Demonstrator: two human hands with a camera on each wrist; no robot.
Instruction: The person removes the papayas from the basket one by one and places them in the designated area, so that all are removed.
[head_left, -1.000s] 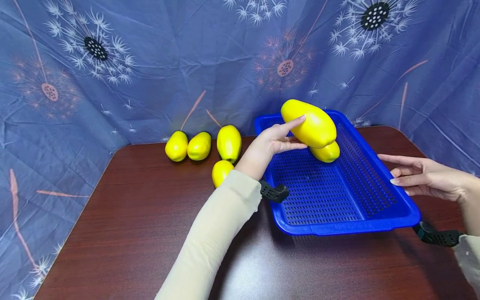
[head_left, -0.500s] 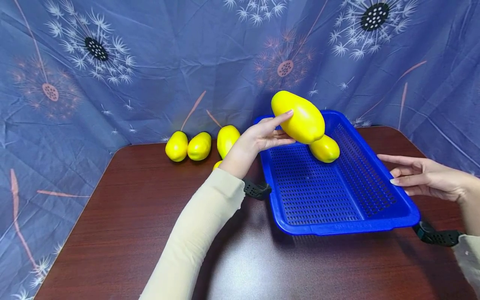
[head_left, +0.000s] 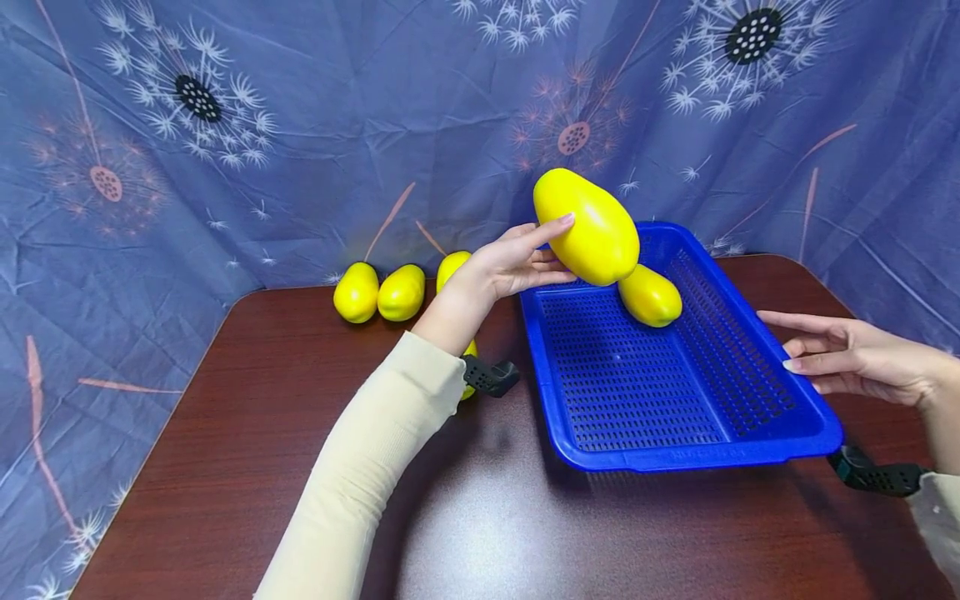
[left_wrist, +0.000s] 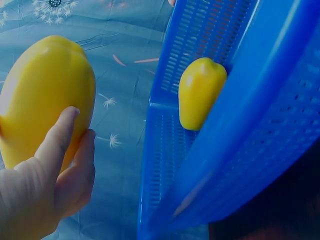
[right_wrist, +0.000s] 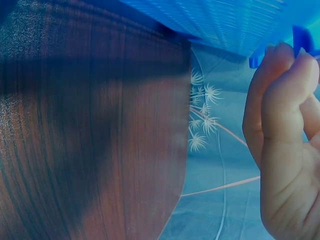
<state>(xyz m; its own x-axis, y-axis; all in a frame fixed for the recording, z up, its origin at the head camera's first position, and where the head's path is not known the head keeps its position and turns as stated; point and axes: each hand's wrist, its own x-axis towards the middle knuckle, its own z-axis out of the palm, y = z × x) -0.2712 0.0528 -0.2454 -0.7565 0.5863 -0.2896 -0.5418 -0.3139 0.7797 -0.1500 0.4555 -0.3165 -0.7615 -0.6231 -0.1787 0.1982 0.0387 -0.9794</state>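
My left hand (head_left: 517,262) holds a large, smooth yellow fruit (head_left: 592,229), like a mango or papaya, above the far left part of a blue perforated plastic basket (head_left: 637,392). Its thumb lies along the fruit's side. Inside the basket, near the far end, lies a smaller yellow fruit (head_left: 650,297), seen whole in the left wrist view. My right hand (head_left: 862,358) pinches the basket's right rim between thumb and fingers. The basket's near side appears raised off the table, with a shadow beneath it.
Left of the basket, several yellow fruits stay on the brown wooden table (head_left: 247,433): two side by side (head_left: 401,293) at the back, others partly hidden behind my left forearm. A blue dandelion-print cloth (head_left: 375,125) hangs behind the table.
My left hand has drawn the large fruit left and slightly up, baring more of the fruit in the basket. My right hand and the basket have stayed nearly still.
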